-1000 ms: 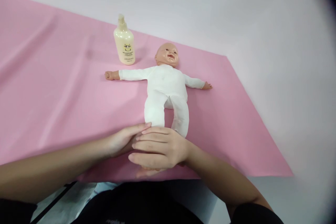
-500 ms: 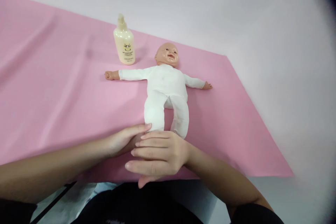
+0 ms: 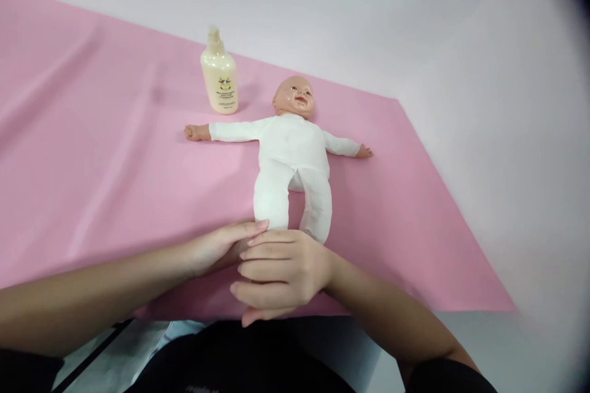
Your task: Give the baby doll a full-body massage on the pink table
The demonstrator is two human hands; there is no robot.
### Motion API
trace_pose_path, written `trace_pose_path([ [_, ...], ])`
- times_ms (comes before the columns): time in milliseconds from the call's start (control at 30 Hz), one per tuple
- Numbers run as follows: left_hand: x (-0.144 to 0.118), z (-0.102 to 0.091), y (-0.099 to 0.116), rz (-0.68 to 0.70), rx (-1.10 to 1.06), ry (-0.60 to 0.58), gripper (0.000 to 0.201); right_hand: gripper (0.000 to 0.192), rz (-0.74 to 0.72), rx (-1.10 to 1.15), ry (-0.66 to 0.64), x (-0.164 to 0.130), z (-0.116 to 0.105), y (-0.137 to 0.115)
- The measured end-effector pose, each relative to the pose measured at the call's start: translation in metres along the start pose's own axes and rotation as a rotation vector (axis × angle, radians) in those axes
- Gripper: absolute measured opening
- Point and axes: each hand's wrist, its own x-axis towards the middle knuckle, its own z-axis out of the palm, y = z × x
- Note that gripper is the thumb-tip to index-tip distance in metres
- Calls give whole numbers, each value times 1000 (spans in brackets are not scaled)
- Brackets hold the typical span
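Note:
A baby doll point(image 3: 295, 142) in a white cloth body lies on its back, arms spread, its legs pointing toward me. My left hand point(image 3: 220, 248) grips the lower part of the doll's leg on the left, thumb on top and fingers mostly hidden underneath. Across the end of that same leg lies my right hand point(image 3: 286, 270), its fingers bent over it and pointing left. The doll's foot there is hidden by my hands. The doll's other leg point(image 3: 317, 206) rests beside my right wrist, its lower end out of sight.
A cream pump bottle point(image 3: 221, 83) stands upright near the doll's head, to the left. Beneath everything is a pink cloth point(image 3: 115, 196) with a few creases on its left side. The near cloth edge lies close to my body.
The fingers of my right hand have curled in a little, their tips shifting right. My left hand keeps its hold on the leg, and the doll stays in place.

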Motion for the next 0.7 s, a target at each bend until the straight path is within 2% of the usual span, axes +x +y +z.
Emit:
trace_pose_path([
  [133, 1, 0, -1, 12, -4, 17, 30, 24, 48, -14, 73, 2, -2, 1],
  [333, 0, -2, -2, -2, 5, -11, 33, 36, 10, -5, -57, 2, -4, -3],
  [433, -1, -1, -1, 0, 21, -6, 32, 37, -10, 28, 3, -1, -1, -2],
  [533, -2, 1, 1, 1, 38, 33, 31, 38, 30, 50, 66, -3, 2, 0],
  [700, -1, 1, 1, 11, 14, 35, 33, 24, 82, 23, 42, -1, 1, -1],
])
